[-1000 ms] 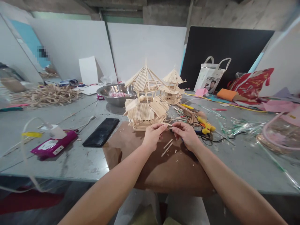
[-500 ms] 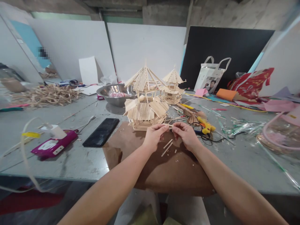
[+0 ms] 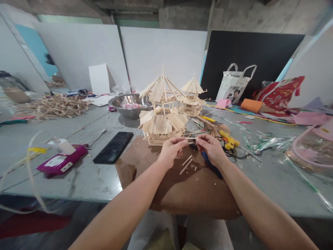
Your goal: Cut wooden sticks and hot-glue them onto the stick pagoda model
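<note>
Between my two hands a short thin wooden stick [image 3: 191, 138] stretches level, its ends pinched in the fingertips. My left hand [image 3: 170, 151] is closed on its left end, thumb against finger. The other end is in the closed fingers of my right hand [image 3: 210, 149]. Below my right palm shows a blue-and-dark handle [image 3: 208, 162] of a tool; its kind and whether the palm grips it I cannot tell. Just behind the hands stands a pavilion model [image 3: 162, 121] made of sticks. A few loose stick pieces [image 3: 186, 166] lie on the brown board [image 3: 182, 194].
A second stick pavilion [image 3: 193, 97] stands behind. Left are a phone [image 3: 113, 147], a purple power strip [image 3: 63, 162], a metal bowl [image 3: 131, 110] and a heap of sticks [image 3: 54, 107]. Right are a yellow glue gun [image 3: 229, 141], plastic wrapping [image 3: 273, 143] and a white bag [image 3: 232, 85].
My right hand has shifted a little right, so more of the stick shows between the hands. A blue-and-dark handle now shows beneath it. My left hand has barely moved.
</note>
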{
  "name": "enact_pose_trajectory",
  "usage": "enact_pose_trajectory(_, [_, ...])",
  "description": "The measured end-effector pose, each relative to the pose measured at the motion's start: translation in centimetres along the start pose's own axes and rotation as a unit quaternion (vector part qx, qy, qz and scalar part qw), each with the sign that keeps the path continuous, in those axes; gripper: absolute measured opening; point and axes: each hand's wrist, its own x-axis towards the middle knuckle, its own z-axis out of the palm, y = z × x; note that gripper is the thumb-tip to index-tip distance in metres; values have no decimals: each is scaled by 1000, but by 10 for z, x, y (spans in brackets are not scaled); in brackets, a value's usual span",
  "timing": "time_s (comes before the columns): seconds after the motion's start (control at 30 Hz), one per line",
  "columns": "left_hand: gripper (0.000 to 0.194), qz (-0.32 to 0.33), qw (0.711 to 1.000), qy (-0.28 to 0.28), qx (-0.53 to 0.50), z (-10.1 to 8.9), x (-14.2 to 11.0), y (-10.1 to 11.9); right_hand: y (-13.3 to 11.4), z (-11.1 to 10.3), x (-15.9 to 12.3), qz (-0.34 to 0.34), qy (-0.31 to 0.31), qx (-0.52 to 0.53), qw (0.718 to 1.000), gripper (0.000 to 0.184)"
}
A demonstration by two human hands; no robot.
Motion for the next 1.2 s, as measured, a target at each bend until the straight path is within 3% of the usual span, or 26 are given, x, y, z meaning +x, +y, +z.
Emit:
enact_pose_trajectory(0.13, [30, -14, 1000, -18, 5, -1, -3, 1, -11, -5, 9, -6, 17, -3, 1000, 17])
enact_pose_trajectory(0.27, [29, -20, 999, -24, -9, -2, -5, 7, -41, -1, 29, -42, -17, -62, 997, 16])
enact_pose_trajectory(0.43, [26, 21, 997, -10, -73, -5, -5, 31, -93, 27, 66, -79, -86, -120, 986, 15])
enact_pose_trajectory(0.57, [20, -20, 995, -11, -96, -9, -10, 48, -121, 54, 93, -79, -163, -171, 968, 11])
enact_pose_trajectory(0.7, [20, -69, 992, -22, -105, -12, -17, 59, -130, 70, 113, -80, -191, -242, 948, 9])
enact_pose_trajectory(0.93, [11, -22, 983, 52, -177, -22, -2, 95, -140, 77, 127, -26, -232, -341, 911, 8])
enact_pose_trajectory(1.2, [11, -14, 979, 27, -201, -24, 20, 109, -146, 90, 137, 26, -241, -411, 879, 7])
